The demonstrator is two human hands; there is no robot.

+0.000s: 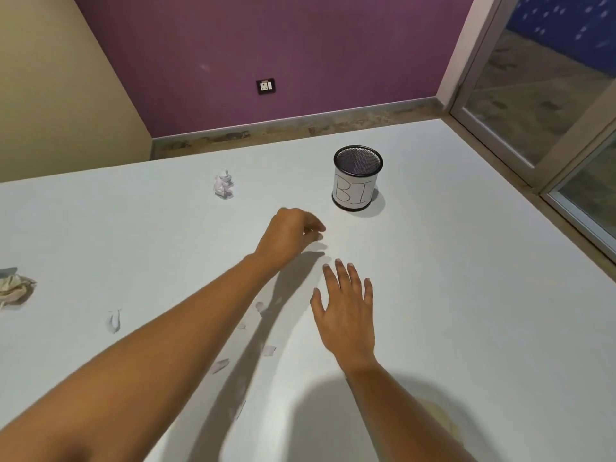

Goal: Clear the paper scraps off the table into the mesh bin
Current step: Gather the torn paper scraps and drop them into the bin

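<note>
The black mesh bin [354, 192], wrapped in a white label, stands upright on the far right part of the white table [466, 295]. My left hand [289, 235] hovers just left of and nearer than the bin, fingertips pinched together on a small pale paper scrap that is mostly hidden. My right hand [346, 313] is spread flat and low over the table, holding nothing. A crumpled white paper ball [224, 186] lies far left of the bin. Several small torn scraps lie under my left forearm, such as one scrap [260, 306] and another scrap [113, 321].
A bigger crumpled beige wad [15, 291] lies at the table's left edge. The table's far edge runs along a purple wall with a socket [266, 86]. A glass door frame [533, 161] borders the right side.
</note>
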